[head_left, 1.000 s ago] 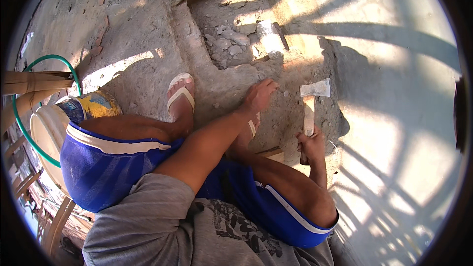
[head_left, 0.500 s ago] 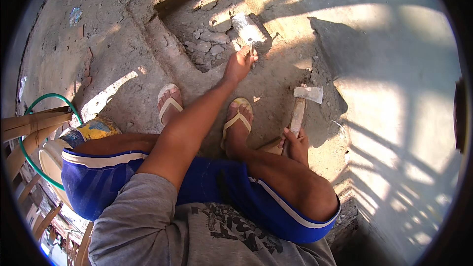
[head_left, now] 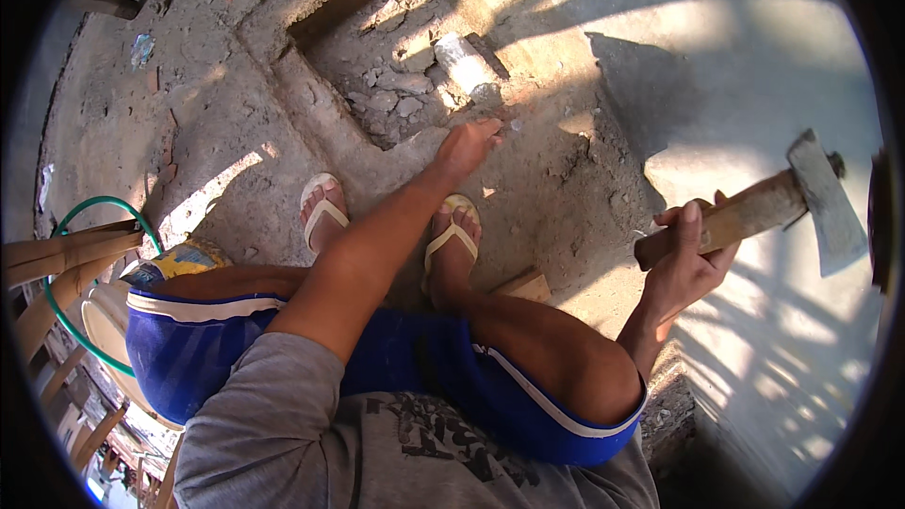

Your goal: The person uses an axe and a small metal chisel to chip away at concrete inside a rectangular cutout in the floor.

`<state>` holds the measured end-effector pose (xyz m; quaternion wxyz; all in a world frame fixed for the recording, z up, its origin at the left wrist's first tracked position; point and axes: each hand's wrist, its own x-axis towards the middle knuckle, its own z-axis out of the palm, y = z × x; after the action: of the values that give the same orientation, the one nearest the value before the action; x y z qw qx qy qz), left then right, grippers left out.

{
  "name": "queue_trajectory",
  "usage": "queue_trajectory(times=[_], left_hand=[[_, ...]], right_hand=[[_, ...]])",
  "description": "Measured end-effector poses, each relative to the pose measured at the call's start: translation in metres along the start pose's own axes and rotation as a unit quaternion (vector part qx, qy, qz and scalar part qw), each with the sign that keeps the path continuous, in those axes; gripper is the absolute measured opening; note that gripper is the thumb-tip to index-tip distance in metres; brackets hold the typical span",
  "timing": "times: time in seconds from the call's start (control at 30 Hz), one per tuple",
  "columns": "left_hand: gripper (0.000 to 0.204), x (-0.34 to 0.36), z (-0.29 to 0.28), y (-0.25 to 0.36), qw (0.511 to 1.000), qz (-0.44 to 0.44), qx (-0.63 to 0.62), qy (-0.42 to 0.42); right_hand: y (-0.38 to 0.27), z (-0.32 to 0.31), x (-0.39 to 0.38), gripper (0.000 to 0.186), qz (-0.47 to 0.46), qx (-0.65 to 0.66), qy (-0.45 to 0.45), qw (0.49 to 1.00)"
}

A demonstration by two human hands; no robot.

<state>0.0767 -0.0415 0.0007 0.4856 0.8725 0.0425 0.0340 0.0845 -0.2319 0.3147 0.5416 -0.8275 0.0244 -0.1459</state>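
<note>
My right hand [head_left: 693,259] is wrapped round the wooden handle of a hatchet [head_left: 749,217], raised at the right with its grey metal head outward. My left hand [head_left: 468,148] is closed at the near edge of a rubble-filled pit. A thin metal rod [head_left: 512,125] is pinched in its fingers; only a small blurred end shows beyond them. Just past that hand, a white pipe [head_left: 459,58] lies among broken concrete [head_left: 401,82] in the pit.
A pale concrete wall [head_left: 754,57] rises on the right. A wood block [head_left: 524,286] lies beside my right foot. At the left are a green hose [head_left: 58,306], a yellow and blue container [head_left: 179,264] and wooden poles [head_left: 71,250]. My sandalled feet stand near the pit.
My right hand has swung the hatchet from beside my right knee up and out to the right. My left hand has shifted slightly nearer, and the rod, upright before, is now mostly hidden.
</note>
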Motion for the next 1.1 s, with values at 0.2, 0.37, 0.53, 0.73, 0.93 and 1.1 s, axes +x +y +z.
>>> queue_trajectory(times=[0.2, 0.37, 0.53, 0.73, 0.93, 1.1], left_hand=[[0.022, -0.002, -0.001, -0.009, 0.999, 0.007, -0.028, 0.019], [0.025, 0.003, 0.012, -0.008, 0.998, 0.062, 0.015, -0.024], [0.025, 0.000, 0.000, -0.010, 0.999, 0.025, -0.013, -0.024], [0.025, 0.000, 0.017, -0.022, 0.997, 0.075, -0.014, 0.023], [0.024, 0.003, 0.006, -0.012, 0.999, 0.036, -0.036, 0.011], [0.030, -0.025, 0.025, 0.019, 0.994, -0.067, -0.080, 0.044]], right_hand=[[0.041, 0.040, -0.004, 0.030, -0.163, 0.221, -0.007, 0.962], [0.160, 0.025, -0.063, 0.028, 0.014, -0.257, -0.332, 0.907], [0.071, 0.025, -0.014, 0.032, 0.036, -0.049, -0.197, 0.979], [0.108, 0.031, -0.036, 0.024, -0.036, 0.155, -0.070, 0.985], [0.175, 0.008, -0.045, 0.027, 0.215, -0.211, -0.342, 0.890], [0.092, 0.023, 0.002, 0.033, 0.052, -0.168, -0.276, 0.945]])
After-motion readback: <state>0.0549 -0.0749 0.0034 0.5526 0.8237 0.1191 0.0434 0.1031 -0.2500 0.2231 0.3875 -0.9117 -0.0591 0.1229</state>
